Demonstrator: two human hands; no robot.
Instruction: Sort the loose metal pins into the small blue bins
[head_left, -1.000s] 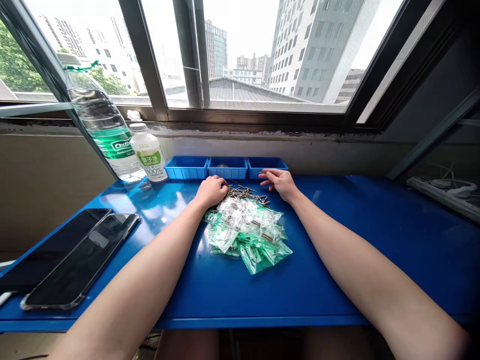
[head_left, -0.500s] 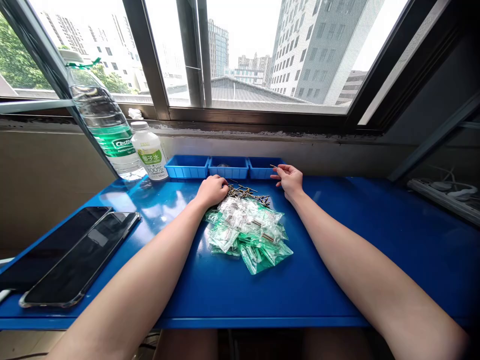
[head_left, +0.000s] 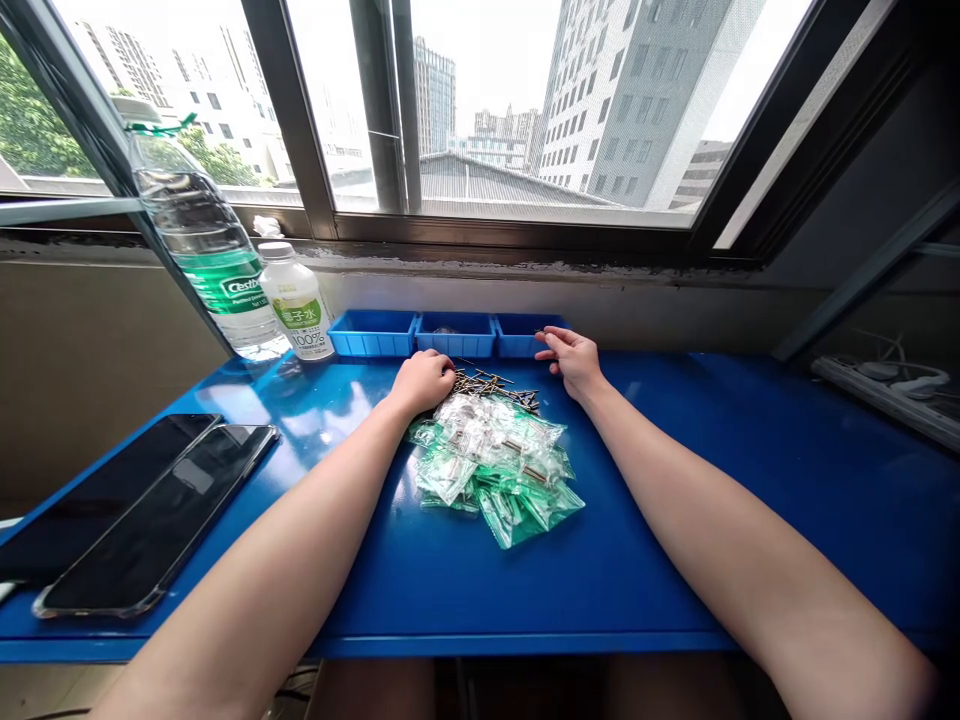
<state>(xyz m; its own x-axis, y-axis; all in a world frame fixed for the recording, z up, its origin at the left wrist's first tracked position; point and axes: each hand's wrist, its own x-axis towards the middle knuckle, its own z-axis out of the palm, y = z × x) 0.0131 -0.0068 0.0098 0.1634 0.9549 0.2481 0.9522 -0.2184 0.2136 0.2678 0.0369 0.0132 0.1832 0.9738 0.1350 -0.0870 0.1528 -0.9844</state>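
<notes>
At the right blue bin (head_left: 517, 343), my right hand (head_left: 576, 360) is closed in a pinch, its fingertips over the bin's right part. A small dark tip shows at them, the end of a thin brass-coloured screw. My left hand (head_left: 424, 384) rests on the table, bent down at the left edge of a pile of brass-coloured screws (head_left: 491, 383); its fingertips are hidden, so I cannot tell whether it grips anything. Just in front of the pile lies a heap of clear and green plastic bags (head_left: 499, 465), some with screw-like pieces inside.
The middle bin (head_left: 456, 340) holds something dark; a left bin (head_left: 373, 335) adjoins it. A large water bottle (head_left: 217, 265) and a smaller white bottle (head_left: 298, 310) stand at back left. Two phones (head_left: 161, 525) lie on the blue table (head_left: 637, 580). A power strip (head_left: 892, 395) is at right.
My right hand has shifted slightly left at the right bin. The thin screw that stuck out from its fingertips now shows only as a small dark tip. My left hand stays put.
</notes>
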